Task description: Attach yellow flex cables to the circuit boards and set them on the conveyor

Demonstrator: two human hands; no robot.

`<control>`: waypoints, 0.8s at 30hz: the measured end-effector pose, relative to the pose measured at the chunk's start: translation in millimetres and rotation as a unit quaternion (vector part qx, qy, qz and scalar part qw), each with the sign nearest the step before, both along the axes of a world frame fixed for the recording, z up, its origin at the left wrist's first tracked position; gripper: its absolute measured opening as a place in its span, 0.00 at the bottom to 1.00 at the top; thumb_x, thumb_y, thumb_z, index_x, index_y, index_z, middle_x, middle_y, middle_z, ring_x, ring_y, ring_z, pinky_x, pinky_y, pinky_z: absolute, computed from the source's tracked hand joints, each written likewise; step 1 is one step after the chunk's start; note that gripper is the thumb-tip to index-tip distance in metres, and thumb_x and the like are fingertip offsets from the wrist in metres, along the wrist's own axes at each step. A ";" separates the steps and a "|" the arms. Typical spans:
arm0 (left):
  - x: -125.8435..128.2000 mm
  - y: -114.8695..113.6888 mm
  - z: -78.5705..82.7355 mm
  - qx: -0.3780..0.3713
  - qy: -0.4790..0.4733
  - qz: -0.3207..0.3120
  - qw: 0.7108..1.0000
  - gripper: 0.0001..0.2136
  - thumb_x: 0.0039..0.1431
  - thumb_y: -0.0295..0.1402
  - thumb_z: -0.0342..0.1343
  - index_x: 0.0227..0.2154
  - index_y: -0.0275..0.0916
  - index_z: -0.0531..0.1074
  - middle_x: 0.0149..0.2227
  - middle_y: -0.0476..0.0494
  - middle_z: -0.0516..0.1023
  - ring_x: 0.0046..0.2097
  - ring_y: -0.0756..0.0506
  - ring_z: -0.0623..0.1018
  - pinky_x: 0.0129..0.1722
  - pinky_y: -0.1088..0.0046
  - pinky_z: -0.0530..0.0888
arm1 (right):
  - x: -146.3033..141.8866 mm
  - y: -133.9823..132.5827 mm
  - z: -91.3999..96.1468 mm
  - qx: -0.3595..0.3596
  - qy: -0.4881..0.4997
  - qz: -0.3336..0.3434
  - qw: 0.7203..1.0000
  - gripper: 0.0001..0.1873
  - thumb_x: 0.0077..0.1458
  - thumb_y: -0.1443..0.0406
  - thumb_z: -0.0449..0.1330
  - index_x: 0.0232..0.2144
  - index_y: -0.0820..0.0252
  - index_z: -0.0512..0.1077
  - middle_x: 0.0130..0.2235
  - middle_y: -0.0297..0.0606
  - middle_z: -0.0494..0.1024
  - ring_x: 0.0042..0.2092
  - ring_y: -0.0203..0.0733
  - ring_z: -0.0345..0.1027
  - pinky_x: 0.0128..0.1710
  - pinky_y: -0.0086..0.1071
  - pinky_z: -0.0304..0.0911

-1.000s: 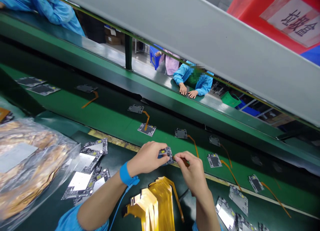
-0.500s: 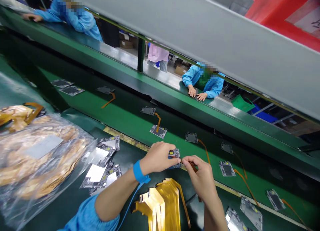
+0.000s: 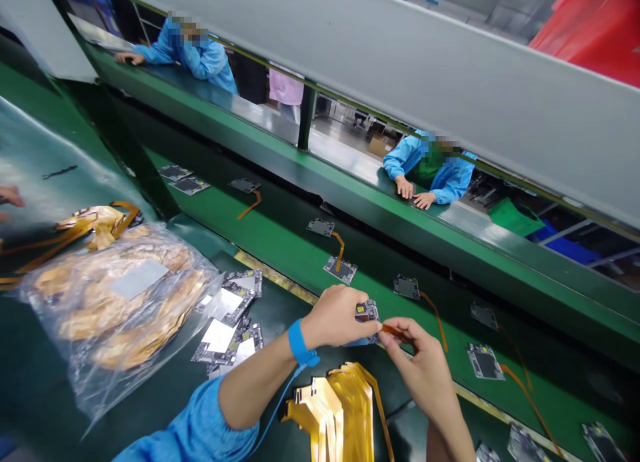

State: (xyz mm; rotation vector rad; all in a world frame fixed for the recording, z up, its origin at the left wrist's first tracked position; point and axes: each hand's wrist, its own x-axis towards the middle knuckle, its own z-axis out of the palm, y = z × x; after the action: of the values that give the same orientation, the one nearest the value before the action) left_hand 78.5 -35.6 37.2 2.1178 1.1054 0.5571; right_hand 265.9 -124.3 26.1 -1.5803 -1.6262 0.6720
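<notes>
My left hand (image 3: 340, 315), with a blue strap round its wrist, grips a small circuit board (image 3: 369, 310) between thumb and fingers. Against the board's right edge, my right hand (image 3: 417, 352) pinches an orange flex cable (image 3: 396, 331); whether the cable's end is joined to the board I cannot tell. Just below both hands lies a stack of gold-orange flex cables (image 3: 357, 409). Left of my forearm, several circuit boards (image 3: 220, 337) with white patches are heaped on the green bench.
A clear plastic bag of flex cables (image 3: 145, 295) lies at left, with loose flex cables (image 3: 95, 225) behind it. Beyond runs a green conveyor (image 3: 280, 242) carrying boards, some with cables. Another person's hand (image 3: 11, 195) shows at the left edge; people in blue sit opposite.
The view has swung left, so the scene sits further right. Another person's hand has come in at the left edge. My hands stay together at the board, more of the pinched cable now showing.
</notes>
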 end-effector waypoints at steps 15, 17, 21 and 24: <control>-2.4 1.7 2.6 -0.027 -0.022 -0.030 0.999 0.19 0.51 0.43 0.62 0.18 0.39 0.61 0.18 0.54 0.62 0.24 0.51 0.64 0.27 0.72 0.53 | 1.8 2.9 3.8 -0.039 0.095 0.001 0.995 0.15 0.55 0.54 0.68 0.38 0.59 0.78 0.33 0.40 0.84 0.34 0.43 0.78 0.37 0.32 0.74; -4.8 3.7 3.3 -0.035 -0.012 -0.044 0.998 0.17 0.52 0.43 0.62 0.19 0.39 0.64 0.19 0.54 0.65 0.26 0.50 0.66 0.27 0.72 0.54 | -0.6 3.6 3.5 -0.051 0.102 0.005 0.993 0.16 0.55 0.55 0.68 0.40 0.59 0.78 0.33 0.40 0.84 0.33 0.42 0.78 0.37 0.32 0.75; -11.9 10.5 1.9 -0.041 -0.002 -0.074 0.996 0.15 0.56 0.45 0.61 0.22 0.39 0.70 0.22 0.51 0.71 0.28 0.48 0.70 0.28 0.74 0.58 | -5.0 6.0 -1.4 -0.059 0.104 0.006 0.993 0.13 0.55 0.56 0.67 0.38 0.59 0.80 0.35 0.41 0.85 0.35 0.42 0.78 0.39 0.33 0.74; -17.6 18.5 -4.2 -0.038 -0.048 -0.049 0.997 0.12 0.59 0.45 0.59 0.34 0.41 0.77 0.34 0.48 0.81 0.34 0.45 0.77 0.33 0.73 0.67 | 2.4 12.4 -8.2 -0.056 0.093 -0.010 0.994 0.14 0.56 0.56 0.65 0.37 0.60 0.81 0.36 0.42 0.85 0.36 0.43 0.78 0.39 0.34 0.73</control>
State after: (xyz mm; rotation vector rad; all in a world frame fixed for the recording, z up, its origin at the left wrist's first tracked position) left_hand 60.9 -17.1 33.1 2.0463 0.9492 0.5551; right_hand 268.3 -111.8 17.8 -1.5611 -1.4550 0.8858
